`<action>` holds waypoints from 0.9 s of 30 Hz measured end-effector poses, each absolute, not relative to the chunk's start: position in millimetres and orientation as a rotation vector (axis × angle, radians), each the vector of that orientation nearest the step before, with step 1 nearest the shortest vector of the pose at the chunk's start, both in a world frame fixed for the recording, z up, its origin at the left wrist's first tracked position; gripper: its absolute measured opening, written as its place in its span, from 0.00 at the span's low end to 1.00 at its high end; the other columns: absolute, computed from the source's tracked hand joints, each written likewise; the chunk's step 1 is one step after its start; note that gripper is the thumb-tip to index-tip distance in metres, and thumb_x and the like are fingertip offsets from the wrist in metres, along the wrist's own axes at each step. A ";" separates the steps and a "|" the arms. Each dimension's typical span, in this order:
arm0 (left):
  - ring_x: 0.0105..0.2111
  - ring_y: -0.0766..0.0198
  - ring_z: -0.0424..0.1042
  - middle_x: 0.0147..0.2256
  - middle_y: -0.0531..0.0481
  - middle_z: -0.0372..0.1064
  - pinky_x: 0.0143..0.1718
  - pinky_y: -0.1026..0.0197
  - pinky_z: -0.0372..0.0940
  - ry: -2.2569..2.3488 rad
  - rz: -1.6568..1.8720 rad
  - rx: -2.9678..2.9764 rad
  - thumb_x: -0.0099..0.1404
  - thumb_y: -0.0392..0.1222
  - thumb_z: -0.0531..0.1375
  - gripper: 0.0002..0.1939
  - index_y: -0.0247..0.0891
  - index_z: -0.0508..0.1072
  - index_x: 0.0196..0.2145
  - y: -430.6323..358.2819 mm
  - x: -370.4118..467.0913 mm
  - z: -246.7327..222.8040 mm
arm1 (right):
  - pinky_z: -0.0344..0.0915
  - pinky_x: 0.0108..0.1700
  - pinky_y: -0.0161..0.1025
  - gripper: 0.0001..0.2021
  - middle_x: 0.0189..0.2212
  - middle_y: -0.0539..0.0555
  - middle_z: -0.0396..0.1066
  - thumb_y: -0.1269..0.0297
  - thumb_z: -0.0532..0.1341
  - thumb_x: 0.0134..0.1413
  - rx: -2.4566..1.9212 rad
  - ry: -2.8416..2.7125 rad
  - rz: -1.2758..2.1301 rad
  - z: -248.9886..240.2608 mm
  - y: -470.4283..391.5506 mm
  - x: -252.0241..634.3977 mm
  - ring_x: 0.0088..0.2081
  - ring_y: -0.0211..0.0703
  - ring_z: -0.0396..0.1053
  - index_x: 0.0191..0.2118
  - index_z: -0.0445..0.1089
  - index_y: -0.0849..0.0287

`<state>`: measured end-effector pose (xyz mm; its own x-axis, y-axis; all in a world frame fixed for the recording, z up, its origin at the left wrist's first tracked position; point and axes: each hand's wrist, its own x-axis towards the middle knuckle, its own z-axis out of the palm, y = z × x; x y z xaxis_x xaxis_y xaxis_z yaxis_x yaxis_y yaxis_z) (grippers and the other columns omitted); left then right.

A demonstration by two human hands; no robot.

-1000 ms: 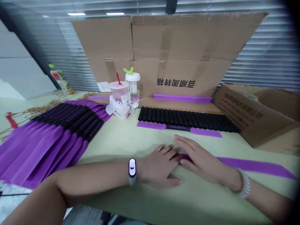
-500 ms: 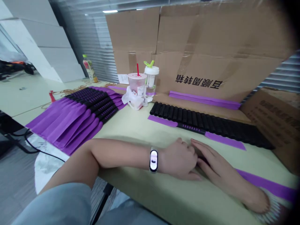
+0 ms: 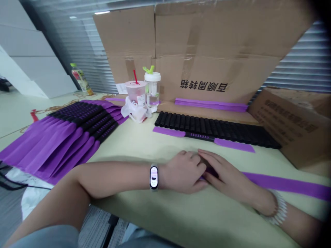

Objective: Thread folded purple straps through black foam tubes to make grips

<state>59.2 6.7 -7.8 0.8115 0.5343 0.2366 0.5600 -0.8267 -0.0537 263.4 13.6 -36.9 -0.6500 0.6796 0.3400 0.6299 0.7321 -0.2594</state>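
Note:
A long purple strip (image 3: pixel 287 184) lies across the table under my right wrist, and bits of purple show between my hands. My left hand (image 3: pixel 184 172), a watch on its wrist, is closed with its fingers curled round the strip's end, mostly hidden. My right hand (image 3: pixel 224 174), wearing a beaded bracelet, bends its long fingers over the strip, fingertips by the left knuckles. Beyond them lies another purple strip (image 3: pixel 234 144) with a black ribbed sleeve (image 3: pixel 199 136) round its middle, in front of a row of black sleeves (image 3: pixel 212 127).
Purple strips with black sleeves (image 3: pixel 62 137) are fanned out at the left. Behind stand a pink drink cup (image 3: pixel 136 91) in a plastic bag, a clear bottle (image 3: pixel 153 88) and a juice bottle (image 3: pixel 81 79). Cardboard (image 3: pixel 219 44) walls the back; a carton (image 3: pixel 292 124) stands right.
The view has turned to the right, so the table's things appear further left. Both hands remain close together, and more of the purple strip shows behind my right wrist.

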 end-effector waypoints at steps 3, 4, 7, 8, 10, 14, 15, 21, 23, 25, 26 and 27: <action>0.39 0.51 0.68 0.40 0.40 0.69 0.42 0.49 0.65 -0.874 -0.306 -2.881 0.66 0.54 0.51 0.20 0.32 0.70 0.40 8.0 58.4 -7.9 | 0.64 0.57 0.55 0.24 0.58 0.63 0.62 0.66 0.55 0.58 -1.010 -2.525 0.169 -34.7 13.3 261.5 0.58 0.53 0.62 0.61 0.57 0.61; 0.39 0.51 0.68 0.40 0.40 0.69 0.43 0.49 0.65 -0.876 -0.292 -2.888 0.66 0.54 0.51 0.20 0.32 0.70 0.40 8.2 58.3 -7.4 | 0.64 0.57 0.54 0.24 0.57 0.63 0.62 0.66 0.55 0.58 -1.012 -2.527 0.170 -34.0 13.1 260.8 0.58 0.53 0.62 0.60 0.58 0.61; 0.40 0.50 0.67 0.40 0.39 0.69 0.44 0.48 0.65 -0.898 -0.239 -2.920 0.66 0.53 0.52 0.20 0.31 0.71 0.41 8.3 57.4 -5.0 | 0.63 0.58 0.53 0.22 0.57 0.64 0.63 0.67 0.55 0.58 -1.000 -2.513 0.160 -31.2 12.2 258.7 0.57 0.52 0.62 0.58 0.60 0.63; 0.41 0.50 0.67 0.41 0.39 0.69 0.45 0.48 0.65 -0.913 -0.226 -2.933 0.66 0.52 0.52 0.20 0.31 0.71 0.41 8.1 56.6 -4.3 | 0.63 0.57 0.53 0.21 0.57 0.64 0.63 0.67 0.56 0.58 -0.994 -2.504 0.154 -29.7 11.7 257.9 0.57 0.52 0.62 0.57 0.61 0.64; 0.42 0.51 0.67 0.41 0.40 0.69 0.47 0.47 0.65 -0.965 -0.220 -2.961 0.67 0.49 0.53 0.17 0.32 0.72 0.43 7.9 53.7 -4.0 | 0.65 0.55 0.52 0.18 0.52 0.63 0.66 0.69 0.56 0.57 -0.989 -2.484 0.152 -25.5 10.1 256.7 0.53 0.51 0.64 0.53 0.65 0.63; 0.45 0.53 0.67 0.43 0.44 0.70 0.50 0.48 0.63 -1.120 -0.381 -3.038 0.65 0.45 0.56 0.14 0.36 0.71 0.45 9.7 44.5 -6.7 | 0.67 0.46 0.47 0.08 0.36 0.56 0.70 0.70 0.57 0.57 -1.006 -2.513 0.231 -15.3 7.5 256.3 0.40 0.45 0.67 0.40 0.72 0.61; 0.45 0.53 0.67 0.43 0.44 0.69 0.51 0.48 0.63 -1.174 -0.440 -3.040 0.64 0.45 0.58 0.15 0.36 0.70 0.46 10.8 42.2 -7.4 | 0.66 0.45 0.46 0.07 0.34 0.56 0.69 0.69 0.58 0.58 -1.017 -2.531 0.258 -12.8 7.3 256.9 0.39 0.44 0.67 0.39 0.73 0.61; 0.40 0.57 0.68 0.37 0.48 0.70 0.46 0.53 0.65 -1.252 -0.543 -3.137 0.63 0.40 0.59 0.09 0.36 0.73 0.40 19.7 36.8 -5.2 | 0.64 0.41 0.40 0.09 0.32 0.54 0.68 0.71 0.58 0.58 -1.138 -2.628 0.369 2.8 7.9 265.2 0.35 0.41 0.66 0.40 0.75 0.59; 0.39 0.59 0.69 0.36 0.49 0.70 0.44 0.55 0.66 -1.234 -0.557 -3.162 0.63 0.39 0.59 0.08 0.37 0.73 0.40 23.3 38.3 -3.5 | 0.64 0.40 0.39 0.09 0.31 0.53 0.68 0.71 0.58 0.58 -1.180 -2.640 0.423 7.5 8.6 265.5 0.35 0.41 0.66 0.39 0.75 0.59; 0.38 0.59 0.69 0.35 0.48 0.70 0.41 0.56 0.66 -1.230 -0.534 -3.149 0.63 0.39 0.59 0.08 0.37 0.73 0.40 27.7 41.2 -2.4 | 0.65 0.40 0.39 0.08 0.32 0.53 0.68 0.70 0.59 0.58 -1.186 -2.647 0.463 10.6 11.6 262.3 0.35 0.41 0.66 0.39 0.75 0.59; 0.37 0.59 0.69 0.34 0.48 0.70 0.41 0.56 0.66 -1.223 -0.513 -3.137 0.63 0.40 0.59 0.08 0.36 0.74 0.39 30.3 42.9 -2.1 | 0.65 0.40 0.39 0.07 0.32 0.53 0.68 0.69 0.59 0.58 -1.179 -2.658 0.464 11.4 14.4 259.7 0.35 0.41 0.66 0.38 0.75 0.60; 0.37 0.59 0.69 0.34 0.48 0.70 0.40 0.56 0.65 -1.212 -0.493 -3.126 0.64 0.40 0.59 0.07 0.36 0.74 0.39 33.1 44.5 -2.0 | 0.65 0.40 0.39 0.07 0.32 0.53 0.68 0.69 0.59 0.58 -1.166 -2.676 0.450 11.8 18.1 256.5 0.35 0.41 0.66 0.37 0.75 0.60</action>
